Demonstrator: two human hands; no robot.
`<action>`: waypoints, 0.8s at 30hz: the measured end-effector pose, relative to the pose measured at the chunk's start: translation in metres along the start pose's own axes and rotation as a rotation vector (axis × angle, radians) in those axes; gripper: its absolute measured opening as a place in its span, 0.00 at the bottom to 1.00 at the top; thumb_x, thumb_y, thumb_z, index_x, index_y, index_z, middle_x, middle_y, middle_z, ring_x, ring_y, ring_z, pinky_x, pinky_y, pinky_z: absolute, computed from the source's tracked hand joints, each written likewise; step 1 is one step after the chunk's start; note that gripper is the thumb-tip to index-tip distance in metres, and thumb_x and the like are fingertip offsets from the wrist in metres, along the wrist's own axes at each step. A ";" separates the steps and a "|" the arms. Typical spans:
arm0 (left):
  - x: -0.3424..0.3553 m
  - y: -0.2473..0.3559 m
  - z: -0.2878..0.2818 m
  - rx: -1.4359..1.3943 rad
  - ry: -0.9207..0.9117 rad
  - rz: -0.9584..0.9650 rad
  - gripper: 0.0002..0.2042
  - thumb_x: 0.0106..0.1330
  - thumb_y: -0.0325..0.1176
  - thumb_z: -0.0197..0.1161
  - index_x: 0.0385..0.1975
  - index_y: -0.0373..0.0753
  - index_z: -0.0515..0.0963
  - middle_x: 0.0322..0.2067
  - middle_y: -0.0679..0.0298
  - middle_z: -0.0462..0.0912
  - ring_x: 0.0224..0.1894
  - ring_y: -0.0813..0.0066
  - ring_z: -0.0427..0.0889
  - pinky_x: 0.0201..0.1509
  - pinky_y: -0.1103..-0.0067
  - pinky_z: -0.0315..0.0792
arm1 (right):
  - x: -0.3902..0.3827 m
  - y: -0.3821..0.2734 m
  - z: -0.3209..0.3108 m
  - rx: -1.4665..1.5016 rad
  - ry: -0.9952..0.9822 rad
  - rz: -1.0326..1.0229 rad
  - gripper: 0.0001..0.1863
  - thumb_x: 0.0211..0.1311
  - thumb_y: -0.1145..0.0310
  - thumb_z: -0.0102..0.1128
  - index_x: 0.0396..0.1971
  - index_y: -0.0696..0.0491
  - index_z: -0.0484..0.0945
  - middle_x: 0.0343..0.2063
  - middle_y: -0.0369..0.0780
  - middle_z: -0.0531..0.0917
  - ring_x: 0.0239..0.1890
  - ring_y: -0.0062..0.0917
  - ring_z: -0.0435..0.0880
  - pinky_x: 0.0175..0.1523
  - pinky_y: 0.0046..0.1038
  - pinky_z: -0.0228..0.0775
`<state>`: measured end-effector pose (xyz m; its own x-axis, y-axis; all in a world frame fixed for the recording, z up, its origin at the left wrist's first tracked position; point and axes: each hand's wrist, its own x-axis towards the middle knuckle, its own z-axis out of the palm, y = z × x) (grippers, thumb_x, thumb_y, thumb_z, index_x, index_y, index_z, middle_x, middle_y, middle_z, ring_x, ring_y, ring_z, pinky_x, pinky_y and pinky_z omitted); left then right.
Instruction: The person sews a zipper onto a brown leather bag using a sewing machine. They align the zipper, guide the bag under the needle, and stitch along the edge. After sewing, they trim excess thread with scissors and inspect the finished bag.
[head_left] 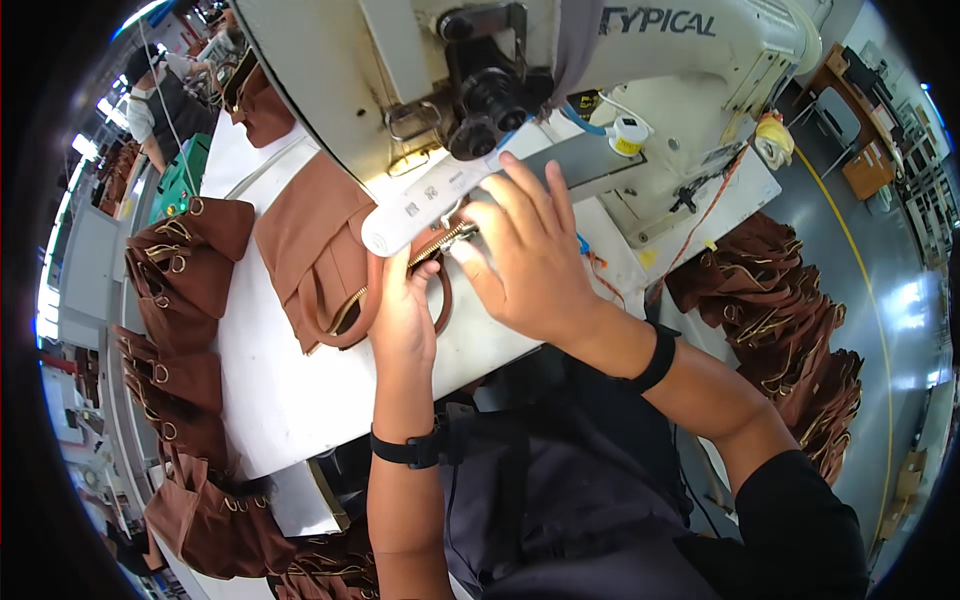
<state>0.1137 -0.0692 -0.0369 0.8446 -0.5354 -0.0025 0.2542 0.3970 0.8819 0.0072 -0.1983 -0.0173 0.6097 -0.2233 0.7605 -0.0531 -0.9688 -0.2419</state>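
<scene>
A brown bag (308, 235) lies on the white table under the sewing machine (690, 50), with a looped handle (373, 300) toward me. The bag's brass-toothed zipper (438, 243) runs up to the sewing area. My left hand (404, 320) is closed on the bag's edge beside the zipper, thumb and fingers pinching it. Over the far end of the zipper, my right hand (530, 255) has its fingers stretched and apart, its thumb close to the metal presser foot (460, 233). A white lamp bar (425, 208) and my right fingers hide the needle.
Brown bags with metal rings (180, 270) line the left table edge. More brown pieces are heaped (775, 320) to the right. A thread spool (772, 140) and a small white-and-yellow container (628, 136) sit by the machine. A person (150, 100) stands far left.
</scene>
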 end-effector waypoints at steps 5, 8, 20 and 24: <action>0.008 -0.019 -0.009 0.060 0.178 0.091 0.17 0.77 0.36 0.61 0.60 0.36 0.76 0.52 0.60 0.86 0.56 0.70 0.83 0.61 0.70 0.74 | 0.028 0.014 0.023 -0.097 -0.048 0.009 0.17 0.66 0.61 0.61 0.42 0.61 0.82 0.47 0.52 0.84 0.60 0.45 0.79 0.75 0.58 0.54; 0.015 -0.025 0.001 -0.006 0.044 0.041 0.29 0.77 0.50 0.63 0.66 0.31 0.74 0.59 0.58 0.81 0.61 0.74 0.77 0.67 0.78 0.69 | 0.038 0.044 0.026 -0.109 -0.190 -0.096 0.13 0.63 0.64 0.63 0.42 0.55 0.85 0.40 0.45 0.88 0.49 0.41 0.85 0.62 0.51 0.69; 0.019 -0.026 0.006 -0.242 -0.136 0.079 0.23 0.80 0.40 0.52 0.70 0.37 0.68 0.67 0.61 0.76 0.68 0.69 0.72 0.74 0.68 0.59 | 0.064 0.062 0.069 -0.011 -0.286 -0.112 0.11 0.61 0.58 0.66 0.40 0.47 0.84 0.36 0.42 0.88 0.40 0.41 0.87 0.43 0.40 0.78; 0.014 -0.011 0.014 -0.198 -0.079 0.027 0.24 0.83 0.41 0.50 0.74 0.40 0.64 0.70 0.65 0.72 0.71 0.72 0.68 0.75 0.68 0.58 | 0.077 0.037 0.045 0.019 -0.554 0.281 0.22 0.66 0.48 0.56 0.53 0.42 0.84 0.47 0.42 0.90 0.53 0.39 0.87 0.68 0.51 0.64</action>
<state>0.1158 -0.0915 -0.0401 0.8149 -0.5762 0.0633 0.3265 0.5465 0.7712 0.0878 -0.2465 0.0054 0.8946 -0.3761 0.2414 -0.2605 -0.8778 -0.4021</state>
